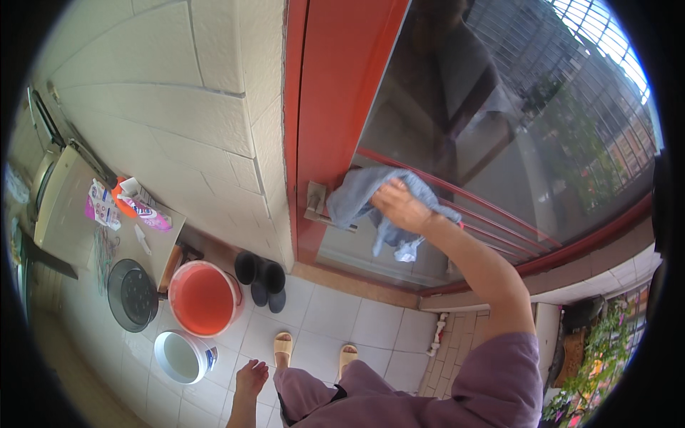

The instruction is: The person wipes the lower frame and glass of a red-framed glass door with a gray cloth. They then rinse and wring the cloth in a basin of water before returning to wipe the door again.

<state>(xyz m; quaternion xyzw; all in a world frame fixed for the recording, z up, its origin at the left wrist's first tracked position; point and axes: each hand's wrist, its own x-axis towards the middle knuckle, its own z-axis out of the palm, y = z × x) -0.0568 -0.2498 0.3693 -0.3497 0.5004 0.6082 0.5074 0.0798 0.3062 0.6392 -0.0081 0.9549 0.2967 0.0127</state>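
Note:
My right hand (398, 206) presses a blue-grey cloth (353, 192) against the glass pane (428, 123) of a red-framed door (334, 107). The cloth is bunched under my fingers, and its lower end hangs down the pane. Just left of the cloth is the metal door handle (317, 200), partly covered by it. Low beside my leg hangs my left hand (251, 377), with nothing in it and its fingers slightly curled. Below the cloth a small white, shiny piece (406, 251) shows; what it is I cannot tell.
A red bucket (206, 299) and a white bucket (182, 356), both holding liquid, stand on the tiled floor left of my feet. Beside them are a dark basin (132, 295) and black rubber boots (260, 273). Pink-and-white packets (147, 213) lie on a table (160, 235). Plants (604, 348) grow at right.

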